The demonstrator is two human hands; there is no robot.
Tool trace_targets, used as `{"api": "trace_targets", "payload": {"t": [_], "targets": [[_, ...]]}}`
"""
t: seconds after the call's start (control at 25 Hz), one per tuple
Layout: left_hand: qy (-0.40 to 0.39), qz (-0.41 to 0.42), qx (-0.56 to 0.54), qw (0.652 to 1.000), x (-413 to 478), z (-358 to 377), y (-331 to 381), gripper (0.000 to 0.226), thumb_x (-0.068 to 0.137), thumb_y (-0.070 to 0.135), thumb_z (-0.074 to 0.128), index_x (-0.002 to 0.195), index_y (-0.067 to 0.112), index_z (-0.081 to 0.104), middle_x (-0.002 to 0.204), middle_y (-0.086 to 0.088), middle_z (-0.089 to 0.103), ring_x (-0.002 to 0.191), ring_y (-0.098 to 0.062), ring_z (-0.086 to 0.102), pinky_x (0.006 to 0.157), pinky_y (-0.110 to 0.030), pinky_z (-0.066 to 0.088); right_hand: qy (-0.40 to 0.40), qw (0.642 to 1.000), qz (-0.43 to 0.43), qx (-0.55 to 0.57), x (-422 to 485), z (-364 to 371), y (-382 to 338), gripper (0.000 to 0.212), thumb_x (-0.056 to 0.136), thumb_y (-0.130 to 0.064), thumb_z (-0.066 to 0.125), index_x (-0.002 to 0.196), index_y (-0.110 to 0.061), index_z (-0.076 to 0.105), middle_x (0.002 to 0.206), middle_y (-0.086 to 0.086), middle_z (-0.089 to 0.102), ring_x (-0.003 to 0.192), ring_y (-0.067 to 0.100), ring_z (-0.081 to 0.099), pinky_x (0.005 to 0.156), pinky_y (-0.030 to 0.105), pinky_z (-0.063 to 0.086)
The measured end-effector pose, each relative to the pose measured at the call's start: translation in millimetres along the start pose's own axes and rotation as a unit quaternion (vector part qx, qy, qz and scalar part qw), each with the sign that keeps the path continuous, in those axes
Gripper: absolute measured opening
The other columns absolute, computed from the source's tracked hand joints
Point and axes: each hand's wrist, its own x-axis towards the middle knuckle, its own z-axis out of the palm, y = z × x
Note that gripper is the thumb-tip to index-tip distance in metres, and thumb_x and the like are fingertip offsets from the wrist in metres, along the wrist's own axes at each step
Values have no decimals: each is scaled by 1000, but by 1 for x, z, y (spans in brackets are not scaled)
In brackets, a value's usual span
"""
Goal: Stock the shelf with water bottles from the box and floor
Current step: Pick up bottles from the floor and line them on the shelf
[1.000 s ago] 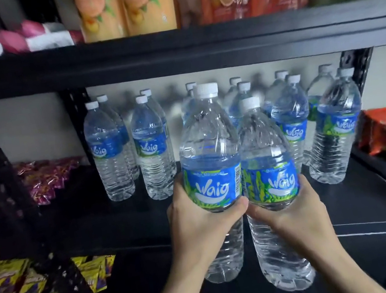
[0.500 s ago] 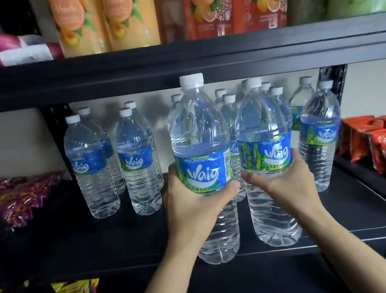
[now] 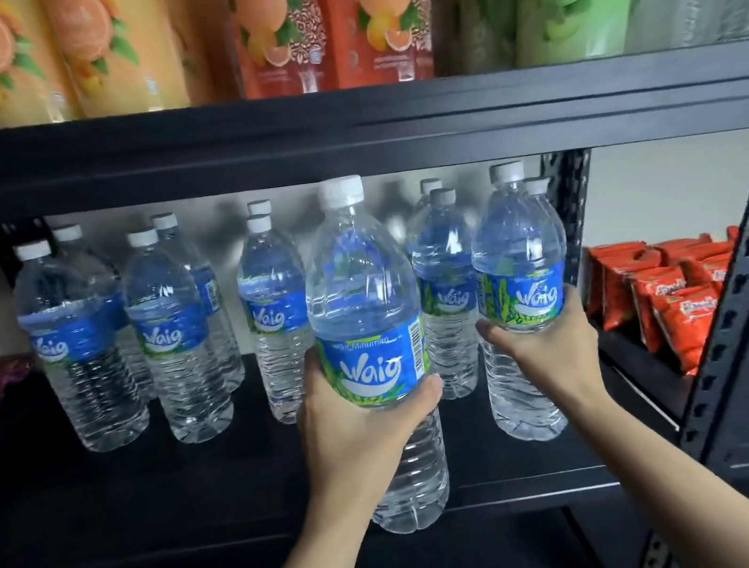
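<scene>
While left hand (image 3: 357,430) grips front bottle (image 3: 362,295), right hand (image 3: 551,343) grips rightmost bottle (image 3: 513,235).

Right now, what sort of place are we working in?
Probably a small shop or stockroom: black metal shelving holds rows of identical water bottles, fruit drinks above and red snack packets alongside.
</scene>
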Motion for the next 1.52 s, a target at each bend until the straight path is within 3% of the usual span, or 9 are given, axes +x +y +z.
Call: {"api": "trace_targets", "payload": {"t": [0.28,0.44,0.72,0.88,1.24,1.4,1.52], "targets": [[-7,-14,1,1000,-8,41,-11,79,39,44,93,108,34,56,100,12,72,91,-7,71,83,-40,58,8,1000,15,13,16,-17,41,70,59,-35,93,112,-23,48,92,-13,60,83,8,61,71,22,41],[-5,-26,-3,1000,-4,54,-14,75,39,41,93,105,34,58,95,13,74,87,-6,72,82,-41,59,6,999,26,33,18,-18,56,74,59,-34,93,117,-22,47,97,-12,61,80,-11,55,68,16,40],[-3,-23,2,1000,0,68,-15,73,41,36,95,104,34,57,94,17,73,87,-3,71,83,-39,58,-16,999,2,43,27,-14,68,81,58,-33,93,122,-24,45,100,-24,57,88,-14,56,73,13,42],[-12,-16,11,1000,1,74,-14,71,44,31,97,104,33,58,93,22,71,85,2,69,81,-31,57,-23,998,0,59,29,-13,74,84,56,-32,94,124,-26,46,105,-22,60,94,-10,60,80,16,46],[-12,-18,20,1000,4,78,-17,71,44,33,97,103,31,57,90,21,72,83,4,69,80,-31,57,-41,997,-25,64,32,-15,80,91,53,-36,95,128,-24,46,112,-18,59,100,-5,61,88,24,49],[-22,-12,26,999,6,80,-19,75,42,38,96,106,33,57,94,18,72,87,0,70,83,-35,58,-113,991,-41,53,25,-26,97,102,51,-36,96,136,-23,41,125,-15,57,113,-3,58,95,22,47],[-34,-9,24,999,8,89,-20,76,42,38,95,107,35,55,99,16,72,92,-3,69,87,-37,57,-183,982,-18,-30,8,-36,127,100,54,-58,88,136,-31,38,130,-15,57,121,5,57,103,39,47]]}}
